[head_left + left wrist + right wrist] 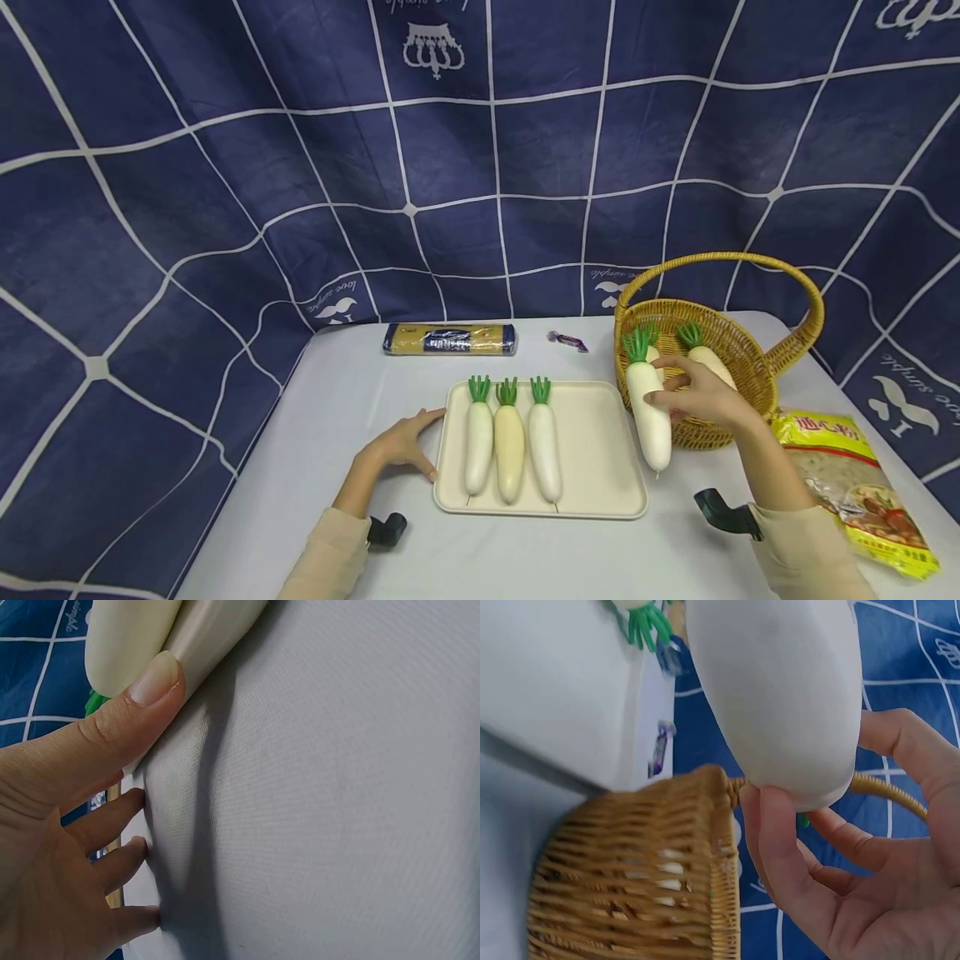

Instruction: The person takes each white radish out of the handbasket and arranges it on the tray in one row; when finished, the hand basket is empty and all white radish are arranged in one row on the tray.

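Observation:
My right hand (705,396) pinches a white radish (651,429) with green leaves, held in front of the wicker basket (738,333) near the tray's right edge. The right wrist view shows my thumb and fingers on the sides of the pale radish (780,697). Beside the left edge of the cream tray (600,450) is my left hand (401,442), its fingers spread and thumb at the rim. Three radishes lie side by side on the tray: a white one (479,446), a yellower one (510,454) and another white one (544,450).
Inside the basket are more radishes (712,364), partly hidden by my right hand. A yellow packet (862,492) lies right of the basket. Behind the tray are a gold-and-blue package (450,339) and a small purple wrapped candy (567,341). A blue checked cloth (450,167) hangs behind.

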The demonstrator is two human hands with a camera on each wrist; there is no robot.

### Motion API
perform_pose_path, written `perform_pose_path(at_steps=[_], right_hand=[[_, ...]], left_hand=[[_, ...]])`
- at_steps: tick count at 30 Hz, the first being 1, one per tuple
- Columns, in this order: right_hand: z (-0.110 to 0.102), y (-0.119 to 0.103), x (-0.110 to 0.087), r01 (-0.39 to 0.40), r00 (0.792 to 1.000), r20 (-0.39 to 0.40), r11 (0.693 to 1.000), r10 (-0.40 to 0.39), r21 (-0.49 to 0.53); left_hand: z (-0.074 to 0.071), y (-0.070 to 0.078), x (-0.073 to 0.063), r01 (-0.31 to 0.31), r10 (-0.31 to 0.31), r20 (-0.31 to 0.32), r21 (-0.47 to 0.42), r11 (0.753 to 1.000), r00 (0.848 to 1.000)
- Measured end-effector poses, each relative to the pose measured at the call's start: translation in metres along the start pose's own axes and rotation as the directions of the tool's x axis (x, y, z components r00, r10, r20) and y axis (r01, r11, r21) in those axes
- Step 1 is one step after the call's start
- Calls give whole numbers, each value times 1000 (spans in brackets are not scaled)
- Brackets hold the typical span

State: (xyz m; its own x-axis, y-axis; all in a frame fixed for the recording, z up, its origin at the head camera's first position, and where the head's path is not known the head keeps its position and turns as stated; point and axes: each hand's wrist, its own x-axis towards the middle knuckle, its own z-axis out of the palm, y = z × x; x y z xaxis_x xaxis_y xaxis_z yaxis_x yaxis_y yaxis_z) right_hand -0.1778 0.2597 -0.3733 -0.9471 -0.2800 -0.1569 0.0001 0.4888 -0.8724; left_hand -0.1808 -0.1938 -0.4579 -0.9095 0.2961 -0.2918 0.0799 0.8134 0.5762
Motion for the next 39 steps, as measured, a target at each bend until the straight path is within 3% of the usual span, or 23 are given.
perform_pose_path(at_steps=[25, 39], right_hand=[[59, 6, 17, 67, 997, 41, 994, -70, 81], [88, 28, 30, -15, 999, 39, 994, 10, 110]], left_hand=[[0, 0, 0, -29, 29, -7, -12, 1000, 1000], [1, 0, 1, -30, 30, -3, -12, 999, 1000]])
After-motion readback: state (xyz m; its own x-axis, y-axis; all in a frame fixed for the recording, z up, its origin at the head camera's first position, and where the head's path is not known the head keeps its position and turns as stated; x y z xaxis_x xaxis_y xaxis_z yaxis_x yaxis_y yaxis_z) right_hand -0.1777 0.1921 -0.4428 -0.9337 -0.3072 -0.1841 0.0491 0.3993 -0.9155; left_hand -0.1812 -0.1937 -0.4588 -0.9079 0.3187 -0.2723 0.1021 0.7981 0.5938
